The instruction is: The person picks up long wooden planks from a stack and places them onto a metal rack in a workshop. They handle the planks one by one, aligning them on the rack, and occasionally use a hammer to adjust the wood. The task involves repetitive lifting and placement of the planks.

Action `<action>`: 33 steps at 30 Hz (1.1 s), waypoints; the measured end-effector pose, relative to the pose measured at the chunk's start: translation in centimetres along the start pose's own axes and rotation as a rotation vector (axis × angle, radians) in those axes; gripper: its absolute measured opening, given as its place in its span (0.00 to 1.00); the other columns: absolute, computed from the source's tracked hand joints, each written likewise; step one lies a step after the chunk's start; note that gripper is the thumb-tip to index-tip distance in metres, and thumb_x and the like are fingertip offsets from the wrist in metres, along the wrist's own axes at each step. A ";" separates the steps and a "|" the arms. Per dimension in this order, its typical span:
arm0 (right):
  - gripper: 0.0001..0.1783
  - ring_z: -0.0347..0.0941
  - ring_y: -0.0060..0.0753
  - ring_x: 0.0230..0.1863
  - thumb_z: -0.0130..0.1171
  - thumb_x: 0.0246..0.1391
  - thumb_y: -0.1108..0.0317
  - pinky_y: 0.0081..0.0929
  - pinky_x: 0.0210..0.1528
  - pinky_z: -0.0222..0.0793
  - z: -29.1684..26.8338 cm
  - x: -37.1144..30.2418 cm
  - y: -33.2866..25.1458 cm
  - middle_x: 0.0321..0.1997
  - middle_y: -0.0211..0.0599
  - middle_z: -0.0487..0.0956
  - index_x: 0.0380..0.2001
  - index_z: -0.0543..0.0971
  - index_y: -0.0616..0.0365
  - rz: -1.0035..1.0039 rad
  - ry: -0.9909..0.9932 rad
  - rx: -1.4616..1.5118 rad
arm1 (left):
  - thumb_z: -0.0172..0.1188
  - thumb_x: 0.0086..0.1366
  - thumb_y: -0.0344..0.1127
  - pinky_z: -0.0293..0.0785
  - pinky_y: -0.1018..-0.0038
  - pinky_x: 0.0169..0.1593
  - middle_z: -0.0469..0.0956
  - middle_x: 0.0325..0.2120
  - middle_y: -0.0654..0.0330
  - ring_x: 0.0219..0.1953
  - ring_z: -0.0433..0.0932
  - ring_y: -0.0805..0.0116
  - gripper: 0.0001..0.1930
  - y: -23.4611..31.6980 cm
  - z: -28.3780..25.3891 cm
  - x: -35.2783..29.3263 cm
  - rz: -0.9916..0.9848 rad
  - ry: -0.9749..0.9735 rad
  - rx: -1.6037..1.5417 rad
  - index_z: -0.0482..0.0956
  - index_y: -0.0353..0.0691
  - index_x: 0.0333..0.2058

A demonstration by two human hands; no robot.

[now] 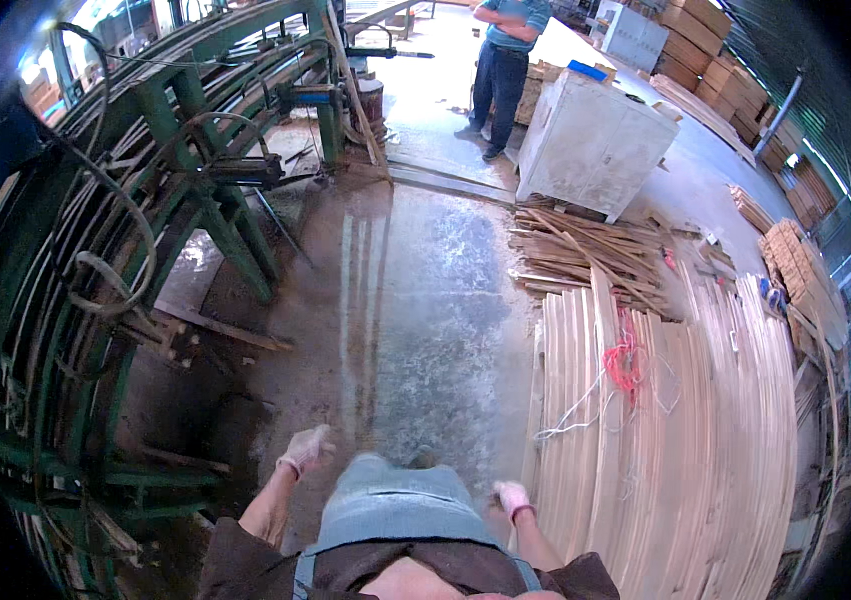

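My left hand [308, 451], in a pale work glove, hangs at my left side above the floor, fingers loosely bent and a little apart. Nothing shows in it. My right hand [513, 497], also gloved with a reddish cuff, is low at my right side, its fingers curled in and no object visible in them. It is nearest to the stack of long pale wood strips [576, 480], apparently without touching it. A blue-grey apron [406, 510] covers my front between the hands. Red cord [623, 368] and white string [571, 432] lie loose on the strips.
A green metal machine frame [236, 235] with hoses and long bars runs along the left. Ahead stretches a worn concrete floor [436, 330]. Thin wood scraps [596, 250] lie before a white metal cabinet [596, 140]. A person [506, 70] with folded arms stands beside it.
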State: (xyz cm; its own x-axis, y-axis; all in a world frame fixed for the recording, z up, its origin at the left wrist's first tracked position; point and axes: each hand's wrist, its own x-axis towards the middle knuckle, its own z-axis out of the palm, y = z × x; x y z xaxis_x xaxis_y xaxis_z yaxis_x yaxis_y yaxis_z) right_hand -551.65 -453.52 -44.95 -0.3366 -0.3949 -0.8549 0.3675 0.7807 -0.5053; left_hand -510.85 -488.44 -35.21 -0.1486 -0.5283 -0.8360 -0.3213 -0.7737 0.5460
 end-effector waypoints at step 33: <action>0.21 0.81 0.38 0.27 0.57 0.61 0.53 0.37 0.37 0.78 -13.7 55.8 -105.0 0.33 0.42 0.85 0.42 0.83 0.61 -0.583 0.089 -0.836 | 0.58 0.68 0.54 0.75 0.61 0.39 0.83 0.31 0.54 0.33 0.82 0.58 0.25 72.0 28.9 55.5 -0.100 0.133 0.331 0.83 0.33 0.40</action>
State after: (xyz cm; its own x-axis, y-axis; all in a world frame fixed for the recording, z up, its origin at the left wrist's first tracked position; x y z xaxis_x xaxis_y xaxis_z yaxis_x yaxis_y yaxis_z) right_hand -620.87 -550.88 -37.99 -0.3455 -0.8104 -0.4732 -0.5850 0.5803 -0.5666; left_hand -569.24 -563.34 -43.92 0.0141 -0.5136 -0.8579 -0.6165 -0.6799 0.3970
